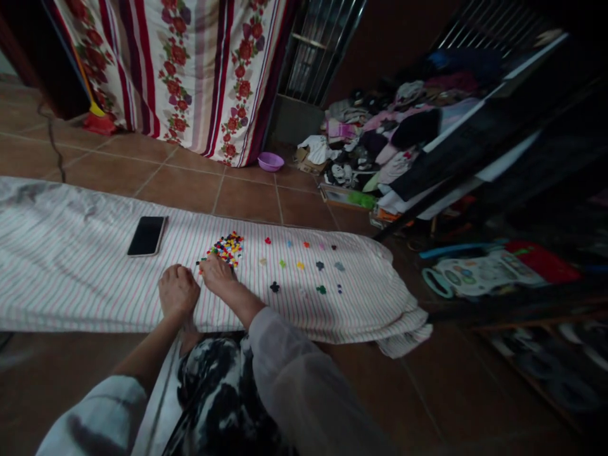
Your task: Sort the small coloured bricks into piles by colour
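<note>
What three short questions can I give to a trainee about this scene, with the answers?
1. True or false: the black rectangular smartphone lies on the white striped cloth.
2. Which hand is nearest to the heap of small multicoloured pieces: A, the left hand, or B, the right hand?
3. What stands on the brown tile floor at the foot of the red-flowered striped curtain?

Key: 1, true. 2, B. 3, a shallow purple plastic bowl.
</note>
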The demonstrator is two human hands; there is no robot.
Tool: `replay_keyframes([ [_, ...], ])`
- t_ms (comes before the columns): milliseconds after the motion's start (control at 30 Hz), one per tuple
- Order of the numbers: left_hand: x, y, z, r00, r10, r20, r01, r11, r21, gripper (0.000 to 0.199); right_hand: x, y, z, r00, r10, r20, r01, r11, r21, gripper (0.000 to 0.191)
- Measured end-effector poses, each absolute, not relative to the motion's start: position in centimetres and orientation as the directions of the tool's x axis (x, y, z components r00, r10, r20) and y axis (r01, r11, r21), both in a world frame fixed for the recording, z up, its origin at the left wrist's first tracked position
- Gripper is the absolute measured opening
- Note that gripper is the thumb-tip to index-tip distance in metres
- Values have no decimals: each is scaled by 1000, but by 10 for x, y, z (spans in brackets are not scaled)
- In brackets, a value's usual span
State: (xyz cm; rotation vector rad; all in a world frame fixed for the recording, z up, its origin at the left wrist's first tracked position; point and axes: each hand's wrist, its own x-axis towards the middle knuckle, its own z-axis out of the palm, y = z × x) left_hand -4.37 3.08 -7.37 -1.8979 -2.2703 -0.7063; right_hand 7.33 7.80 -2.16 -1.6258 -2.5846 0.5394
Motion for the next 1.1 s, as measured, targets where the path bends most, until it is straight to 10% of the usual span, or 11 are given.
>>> replay_keyframes([
  [367,-43,31,-75,-226,899,376,957,133,258,29,85,82,-37,-316,948,42,706,265,-657,13],
  [533,-41,30,-69,-233,907,350,956,147,256,28,109,84,-50,-93,995,-32,228,-10,-974,6],
  [700,-41,30,-70,-235,905,355,956,149,254,28,141,83,-54,-39,991,-128,-144,-132,-981,12],
  [1100,-42,29,-70,-218,914,342,961,141,237,29,261,68,-60,223,975,21,40,13,-999,28],
])
